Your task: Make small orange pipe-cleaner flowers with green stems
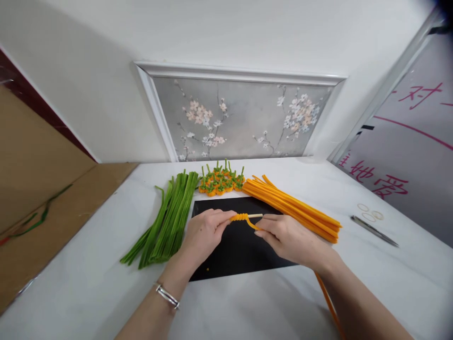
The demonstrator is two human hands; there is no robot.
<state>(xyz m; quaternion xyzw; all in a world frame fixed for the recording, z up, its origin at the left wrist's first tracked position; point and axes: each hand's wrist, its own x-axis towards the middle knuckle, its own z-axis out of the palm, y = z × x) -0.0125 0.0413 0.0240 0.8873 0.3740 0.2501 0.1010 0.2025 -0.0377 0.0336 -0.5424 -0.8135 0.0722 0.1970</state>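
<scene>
My left hand (208,231) is closed, pinching the left end of a thin pale stick (255,216) where an orange pipe cleaner (240,217) is coiled around it. In several snug turns the coil sits beside my left fingertips. From its right end the loose length runs down into my right hand (283,236), whose fingers are pinched on it. The tail of an orange strand (327,297) shows below my right wrist. Both hands are above a black mat (240,255).
Green pipe cleaners (173,217) lie bundled left of the mat, orange pipe cleaners (293,205) to its right. Behind it stand several small orange pieces with green stems (221,182). Tweezers (375,231) and thin rings (370,215) lie far right. Cardboard (71,212) borders the left side.
</scene>
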